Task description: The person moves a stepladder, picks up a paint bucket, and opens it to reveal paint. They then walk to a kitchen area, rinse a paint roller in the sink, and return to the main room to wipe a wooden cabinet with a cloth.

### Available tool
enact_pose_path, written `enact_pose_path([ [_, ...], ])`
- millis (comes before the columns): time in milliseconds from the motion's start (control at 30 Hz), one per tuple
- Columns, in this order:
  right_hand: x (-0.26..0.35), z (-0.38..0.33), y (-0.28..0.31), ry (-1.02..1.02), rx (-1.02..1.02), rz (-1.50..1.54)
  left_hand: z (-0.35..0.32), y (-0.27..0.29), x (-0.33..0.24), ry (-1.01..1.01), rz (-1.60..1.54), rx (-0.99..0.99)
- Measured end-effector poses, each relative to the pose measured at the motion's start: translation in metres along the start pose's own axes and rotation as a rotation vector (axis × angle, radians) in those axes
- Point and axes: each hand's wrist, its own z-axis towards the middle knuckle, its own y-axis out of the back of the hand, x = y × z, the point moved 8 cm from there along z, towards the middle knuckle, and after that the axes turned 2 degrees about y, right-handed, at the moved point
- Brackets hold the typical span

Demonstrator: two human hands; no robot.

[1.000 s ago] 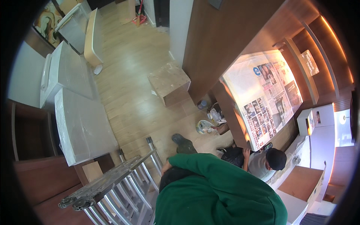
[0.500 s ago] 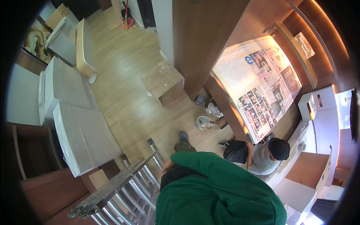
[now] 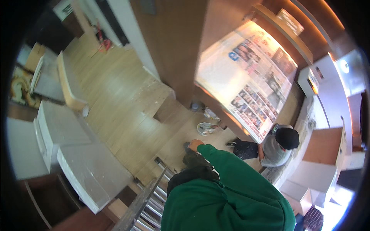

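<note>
One hand [image 3: 195, 144], grip unclear, hung empty on a green sleeve [image 3: 227, 169] above the aluminium ladder [image 3: 148, 196]; the other was hidden.

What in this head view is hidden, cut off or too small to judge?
- Left hand: small and far off; whether it holds anything cannot be told.
- Right hand: not in view, hidden behind the green sleeve.
- Ladder: cut off by the lower edge.
- Pale dish on the floor: too small to identify its contents.
</note>
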Motion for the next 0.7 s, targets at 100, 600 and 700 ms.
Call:
enact_pose_path([
  [100, -0.023, -0.015, 0.009, 0.01, -0.119, -0.091, -0.09, -0.154, -0.014, 0.507, -0.345, 0.316],
  [600, -0.161, -0.252, -0.118, -0.663, -0.668, 0.986, -0.453, -0.458, -0.054, 0.133, -0.349, 2.19],
  [700, -0.151, -0.312, -0.193, -0.934, -0.631, 1.232, -0.445, -0.459, -0.083, -0.302, -0.436, 2.196],
])
